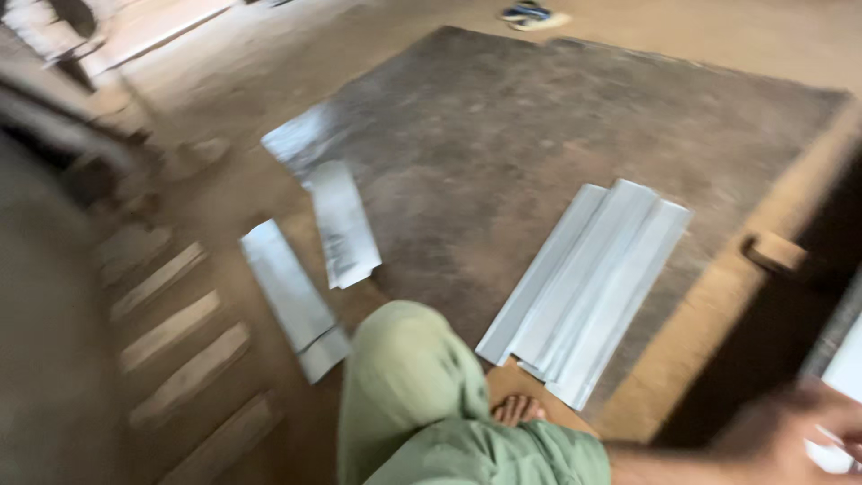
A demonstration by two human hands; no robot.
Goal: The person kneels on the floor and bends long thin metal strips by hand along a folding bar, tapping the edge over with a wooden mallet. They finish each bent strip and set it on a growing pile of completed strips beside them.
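My right hand (790,427) is blurred at the lower right corner, touching a pale sheet (844,395) at the frame's edge; whether it grips the sheet is unclear. My left hand is out of view. My knee in green trousers (409,386) and my bare foot (518,410) are at the bottom centre. A stack of folded grey metal sheets (588,283) lies on a large dark metal plate (557,126) just ahead of my foot.
Two flat metal strips (341,223) (289,292) lie on the dirt floor to the left. Several wooden slats (184,359) run along the left side. A pair of sandals (534,15) sits at the far edge. A dark frame (790,296) stands at right.
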